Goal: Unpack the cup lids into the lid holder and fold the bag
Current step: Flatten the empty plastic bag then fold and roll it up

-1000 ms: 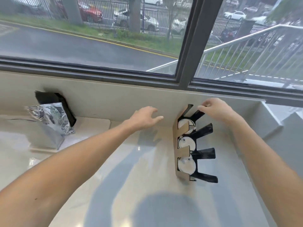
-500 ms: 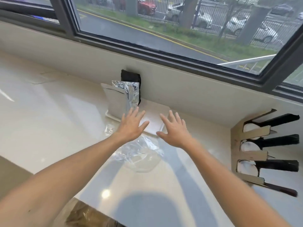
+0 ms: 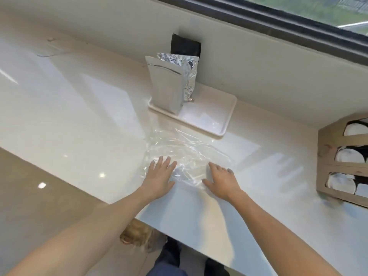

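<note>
Bag: a clear, crumpled plastic bag [image 3: 185,154] lies flat on the pale counter [image 3: 79,108], under and just beyond both hands, its creases catching the light.
Left hand: the left hand [image 3: 159,177] rests palm down on the bag's near left edge, fingers spread wide and straight, gripping nothing.
Right hand: the right hand [image 3: 221,181] lies palm down on the bag's near right part, fingers spread and a little bent, thumb out toward the left hand; it presses rather than grips.
Between the hands: a strip of wrinkled bag shows in the gap; the hands are near each other but apart.
Lid holder: a brown cardboard lid holder [image 3: 326,154] stands well to the right of the right hand, at the frame's edge, with three openings stacked one above another.
Lids: white lids [image 3: 346,156] show inside each opening, against black parts behind them.
Tray: a white tray [image 3: 229,116] sits just beyond the bag's far edge, ahead of both hands, against the wall.
Pouch: a silver foil pouch [image 3: 167,86] stands upright on the tray's left end, with crinkled foil [image 3: 189,76] behind it and a black patch [image 3: 186,47] on the wall above.
Window: a dark window frame [image 3: 278,18] runs far ahead of the hands, along the top.
Below the counter: a brownish crumpled thing [image 3: 137,234] shows near the left forearm; what it is cannot be told.
</note>
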